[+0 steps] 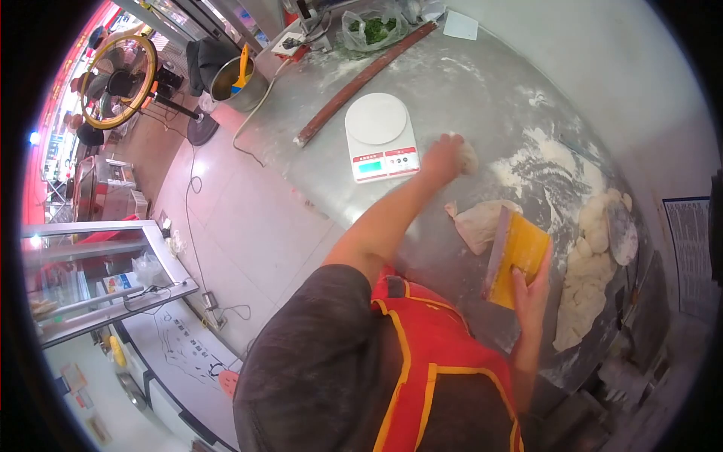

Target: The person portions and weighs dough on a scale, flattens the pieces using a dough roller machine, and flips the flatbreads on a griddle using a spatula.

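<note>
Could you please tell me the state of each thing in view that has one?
Scale: display lit, plate bare
Rolling pin: lying on the table
Scraper: gripped in the right hand
Dough lump: touched by the left hand
Large dough: spread out, lumpy
Table: partly floured
Pot: uncovered, orange handle sticking out
Fan: upright; running or not, unclear

A grey metal table [482,98] spans the frame from top centre to lower right, streaked with flour [553,154] on the right. A white scale [380,147] sits at centre, a brown rod [369,85] slanting above it. Bag of greens [374,30] and white card [461,25]: top centre. Dough piece [474,226]: right of centre. Dough heap [584,282]: right.
</note>
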`<state>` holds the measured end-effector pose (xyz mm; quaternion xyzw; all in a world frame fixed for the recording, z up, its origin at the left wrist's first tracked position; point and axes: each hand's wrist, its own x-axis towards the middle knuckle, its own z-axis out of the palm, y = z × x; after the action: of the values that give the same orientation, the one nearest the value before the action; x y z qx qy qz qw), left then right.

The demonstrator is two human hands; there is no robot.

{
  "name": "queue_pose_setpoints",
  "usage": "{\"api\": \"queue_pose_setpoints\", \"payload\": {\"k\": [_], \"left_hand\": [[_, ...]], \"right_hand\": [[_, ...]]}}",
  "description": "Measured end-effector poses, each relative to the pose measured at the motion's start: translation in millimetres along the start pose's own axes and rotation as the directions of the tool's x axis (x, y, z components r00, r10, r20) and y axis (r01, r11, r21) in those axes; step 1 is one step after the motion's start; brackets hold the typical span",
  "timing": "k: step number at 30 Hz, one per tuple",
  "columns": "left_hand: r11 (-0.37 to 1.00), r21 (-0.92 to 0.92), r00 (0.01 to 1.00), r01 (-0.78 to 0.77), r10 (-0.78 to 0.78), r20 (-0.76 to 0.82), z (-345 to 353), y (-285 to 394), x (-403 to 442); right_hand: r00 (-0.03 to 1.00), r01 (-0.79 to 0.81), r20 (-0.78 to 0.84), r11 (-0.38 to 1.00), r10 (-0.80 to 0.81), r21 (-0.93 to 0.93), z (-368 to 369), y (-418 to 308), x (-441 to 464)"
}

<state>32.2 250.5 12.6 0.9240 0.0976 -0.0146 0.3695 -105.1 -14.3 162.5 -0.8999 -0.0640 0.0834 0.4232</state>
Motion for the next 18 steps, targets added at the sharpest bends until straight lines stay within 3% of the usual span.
{"api": "queue_pose_setpoints", "payload": {"k": [2, 4, 8, 15, 18], "left_hand": [[0.975, -0.215, 0.997, 0.059, -0.069, -0.039, -16.8, -11.3, 7.5], [0.959, -0.277, 0.972, -0.055, -0.011, -0.233, -46.5, -22.1, -0.3], [0.999, -0.038, 0.883, 0.021, -0.036, -0.469, -106.0, -46.6, -4.3], [0.991, 0.066, 0.854, 0.118, -0.068, -0.515, -110.6, -88.0, -7.2], [0.912, 0.397, 0.776, 0.098, 0.179, -0.604, -102.9, -78.6, -21.5]], "right_hand": [[0.998, -0.064, 0.004, 0.998, 0.064, 0.020, -1.2, -4.3, -0.8], [1.000, -0.027, -0.014, 0.999, 0.027, 0.029, -0.6, 3.0, -0.8], [1.000, -0.011, -0.014, 1.000, 0.011, 0.017, 1.9, -0.5, 0.0], [1.000, 0.002, 0.002, 1.000, -0.002, -0.002, 9.3, -7.8, 4.6], [0.999, -0.029, 0.018, 0.999, 0.029, 0.020, 8.3, -11.5, 3.0]]}}
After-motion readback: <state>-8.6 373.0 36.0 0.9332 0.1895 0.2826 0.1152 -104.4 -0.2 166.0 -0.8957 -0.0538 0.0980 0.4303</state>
